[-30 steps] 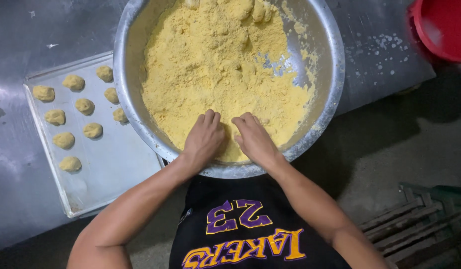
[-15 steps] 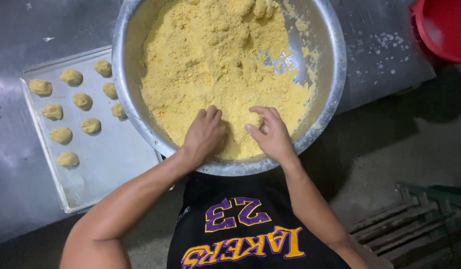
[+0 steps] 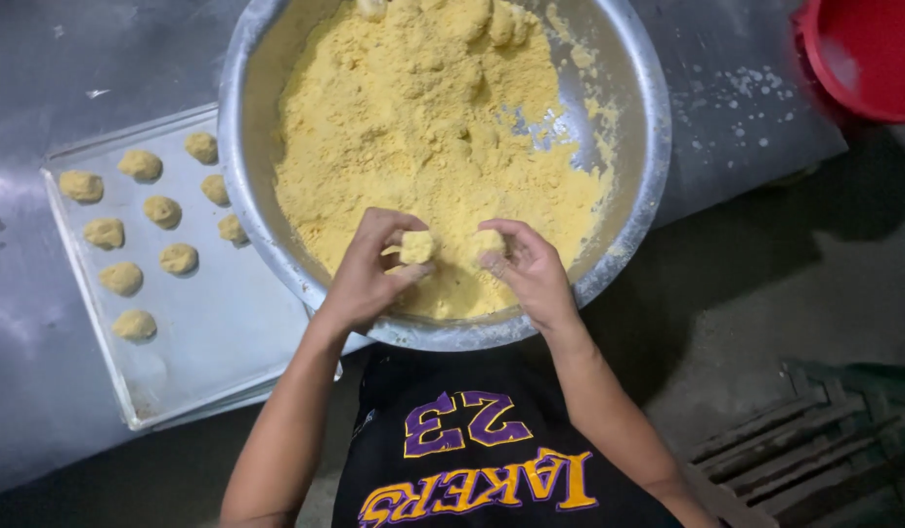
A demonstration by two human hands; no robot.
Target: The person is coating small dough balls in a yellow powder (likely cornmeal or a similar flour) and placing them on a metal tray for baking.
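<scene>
Left hand (image 3: 366, 279) and right hand (image 3: 531, 269), fingers curled round one dough lump (image 3: 417, 246) each, over bowl (image 3: 636, 210) catching crumbs

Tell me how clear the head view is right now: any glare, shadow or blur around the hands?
Head view: sharp on the left hand and right hand, each pinching a dough lump; bright glare on the metal bowl rim; the baking tray is evenly lit; the floor at lower right lies in deep shadow, detail murky.
</scene>
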